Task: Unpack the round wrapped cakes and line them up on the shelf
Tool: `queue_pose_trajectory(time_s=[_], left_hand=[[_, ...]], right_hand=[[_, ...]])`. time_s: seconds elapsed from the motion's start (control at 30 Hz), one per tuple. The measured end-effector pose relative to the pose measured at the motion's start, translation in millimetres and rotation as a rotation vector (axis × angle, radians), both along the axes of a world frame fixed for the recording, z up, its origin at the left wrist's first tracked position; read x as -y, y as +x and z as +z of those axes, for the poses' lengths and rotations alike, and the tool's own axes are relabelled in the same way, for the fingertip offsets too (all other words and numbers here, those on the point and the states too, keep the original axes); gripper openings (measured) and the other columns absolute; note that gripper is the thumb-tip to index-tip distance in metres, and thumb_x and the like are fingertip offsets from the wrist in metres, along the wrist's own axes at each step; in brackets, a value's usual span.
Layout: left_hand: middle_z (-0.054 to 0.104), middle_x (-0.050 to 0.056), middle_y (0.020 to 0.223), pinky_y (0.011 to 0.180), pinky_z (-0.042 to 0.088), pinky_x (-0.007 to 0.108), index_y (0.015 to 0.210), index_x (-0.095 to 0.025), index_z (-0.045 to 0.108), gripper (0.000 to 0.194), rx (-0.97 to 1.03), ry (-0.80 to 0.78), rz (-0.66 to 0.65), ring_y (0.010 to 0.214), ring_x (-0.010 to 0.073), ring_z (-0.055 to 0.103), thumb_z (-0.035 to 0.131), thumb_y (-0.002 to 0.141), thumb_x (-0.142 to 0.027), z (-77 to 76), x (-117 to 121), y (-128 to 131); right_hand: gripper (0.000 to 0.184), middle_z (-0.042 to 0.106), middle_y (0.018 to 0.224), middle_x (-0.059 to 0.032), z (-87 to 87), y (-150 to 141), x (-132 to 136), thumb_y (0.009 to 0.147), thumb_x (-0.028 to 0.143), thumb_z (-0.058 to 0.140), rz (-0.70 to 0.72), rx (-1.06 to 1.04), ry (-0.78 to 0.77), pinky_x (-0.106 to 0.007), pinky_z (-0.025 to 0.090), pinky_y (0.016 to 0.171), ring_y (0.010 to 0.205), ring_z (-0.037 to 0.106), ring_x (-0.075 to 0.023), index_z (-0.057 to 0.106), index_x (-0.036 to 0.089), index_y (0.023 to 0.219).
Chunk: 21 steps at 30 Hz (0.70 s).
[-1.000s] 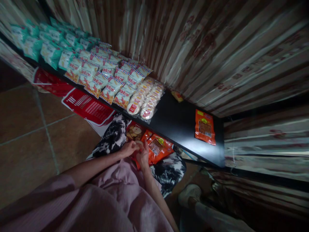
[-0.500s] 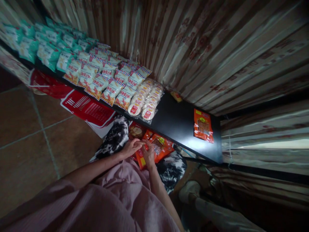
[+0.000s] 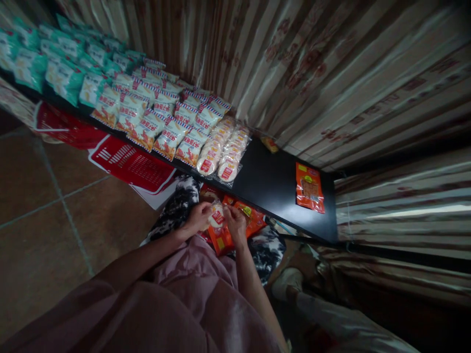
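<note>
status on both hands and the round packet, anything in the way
Left hand, right hand: both gripping round white packet. Red label showing. Orange packets behind, not covering it.

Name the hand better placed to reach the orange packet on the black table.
Probably the right hand: it is nearer the orange packet than the left hand. Both hold a round white packet, so the right would need to let go.

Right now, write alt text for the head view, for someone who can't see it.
A person's left hand and right hand hold a white wrapped snack above orange packets at the lap. Beyond, a black shelf carries teal bags, white-and-orange bags, two rows of round wrapped snacks and a lone orange packet, before a pleated curtain.
</note>
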State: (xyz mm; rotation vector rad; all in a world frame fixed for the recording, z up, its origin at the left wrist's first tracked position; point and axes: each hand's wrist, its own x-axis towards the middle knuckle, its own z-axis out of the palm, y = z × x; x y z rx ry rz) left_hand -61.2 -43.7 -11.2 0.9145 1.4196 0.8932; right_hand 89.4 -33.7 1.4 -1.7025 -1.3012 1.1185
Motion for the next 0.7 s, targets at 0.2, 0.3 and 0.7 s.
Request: queue_pose_trajectory(time_s=[0.2, 0.3, 0.7], left_hand=[[0.069, 0.005, 0.091, 0.055, 0.047, 0.02, 0.098, -0.016, 0.063, 0.022, 0.09, -0.047, 0.107, 0.072, 0.0143, 0.063, 0.05, 0.082, -0.024, 13.1, -6.4, -11.4], [0.068, 0.004, 0.086, 0.052, 0.046, 0.018, 0.096, -0.016, 0.062, 0.019, 0.125, -0.069, 0.179, 0.068, 0.0129, 0.061, 0.052, 0.081, -0.023, 15.5, -8.5, -19.1], [0.067, 0.005, 0.09, 0.072, 0.057, 0.032, 0.087, -0.017, 0.051, 0.029, 0.519, -0.082, 0.452, 0.081, 0.0193, 0.067, 0.065, 0.072, -0.039, 28.6, -13.4, -28.3]], right_hand=[[0.046, 0.07, 0.084, -0.0034, 11.7, -11.6, -5.7, 0.069, 0.051, 0.067, -0.03, -0.302, -0.115, -0.028, 0.051, 0.067, 0.071, 0.063, -0.016, 0.067, 0.016, 0.098], [0.055, 0.068, 0.082, 0.0002, 13.4, -24.1, -8.9, 0.065, 0.047, 0.071, -0.118, -0.404, -0.122, -0.028, 0.051, 0.067, 0.07, 0.062, -0.0139, 0.061, 0.018, 0.111], [0.033, 0.07, 0.09, -0.0023, 30.9, -68.1, -24.9, 0.069, 0.04, 0.068, -0.136, -0.574, -0.108, -0.028, 0.052, 0.073, 0.079, 0.065, -0.015, 0.062, 0.02, 0.094]])
